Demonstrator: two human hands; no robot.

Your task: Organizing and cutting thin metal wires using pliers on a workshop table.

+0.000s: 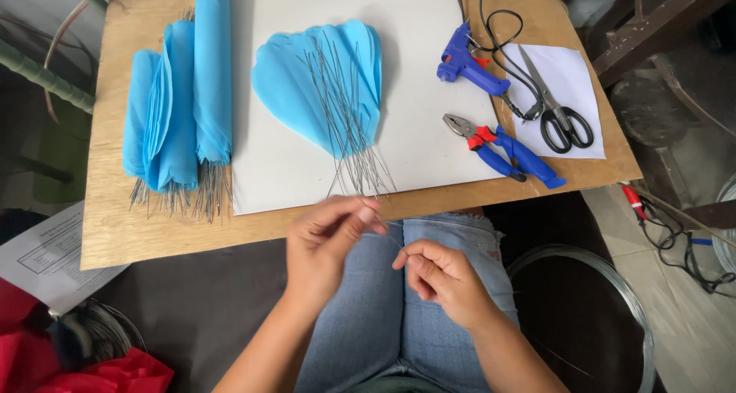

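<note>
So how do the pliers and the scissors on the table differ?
The pliers have blue-and-red handles; the scissors have black ones. The pliers lie partly on the big white sheet, their handles on the bare table; the scissors rest on a small white paper. Both lie flat on the right, untouched by either hand.

Looks like a small craft workshop, prob. home-based. Evidence: plywood work table (115, 232) w/ white sheet (414, 71) as work surface; blue glue gun (464, 62), blue-handled pliers (502, 147) & black scissors (560, 109) laid out at one side. Stacks of blue paper petals on wire stems (180, 109) + a fanned batch (322, 78). Coils of wire (606, 286) on floor, red paper (115, 374) piled nearby. Bare floor, rough wooden furniture around.
</note>
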